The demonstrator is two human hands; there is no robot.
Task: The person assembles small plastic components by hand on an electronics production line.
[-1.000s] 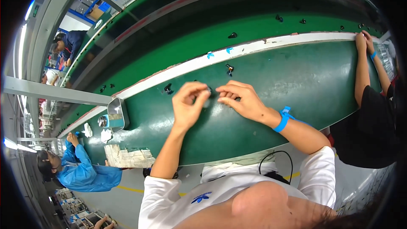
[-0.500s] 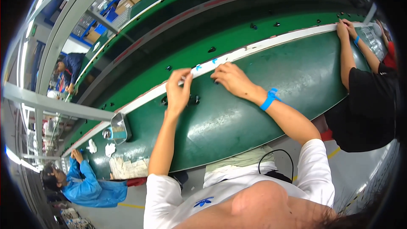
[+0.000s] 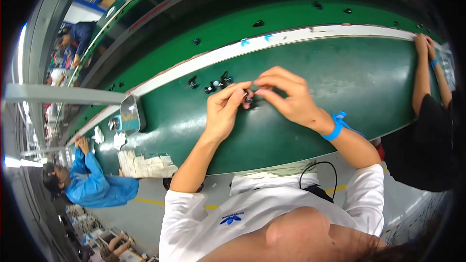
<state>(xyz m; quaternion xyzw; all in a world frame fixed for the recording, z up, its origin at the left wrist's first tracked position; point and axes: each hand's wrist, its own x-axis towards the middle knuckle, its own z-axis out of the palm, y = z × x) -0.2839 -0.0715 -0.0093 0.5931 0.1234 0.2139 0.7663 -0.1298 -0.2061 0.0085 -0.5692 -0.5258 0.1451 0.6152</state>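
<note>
My left hand [image 3: 223, 114] is closed in a pinch on a small black part [image 3: 248, 99], which shows by its fingertips above the green bench [image 3: 276, 140]. Close against it, my right hand [image 3: 291, 97] has thumb and forefinger pinched together; anything between those fingertips is too small to make out. A blue band [image 3: 339, 126] circles my right wrist. Just beyond my left hand, several small black parts [image 3: 224, 80] lie on the bench, with another black part [image 3: 192, 82] a little apart on the left.
Past a white rail [image 3: 213, 59] runs a green conveyor belt [image 3: 223, 34] carrying scattered black parts. On the left stand a clear plastic bin [image 3: 132, 116] and worn whitish sheets [image 3: 145, 165]. A person in blue [image 3: 99, 184] sits at left, another in black [image 3: 417, 145] at right.
Both hands have come back from the rail and closer together, fingertips now almost meeting. A black part shows at my left fingertips. The parts on the belt have shifted, and the view has turned slightly.
</note>
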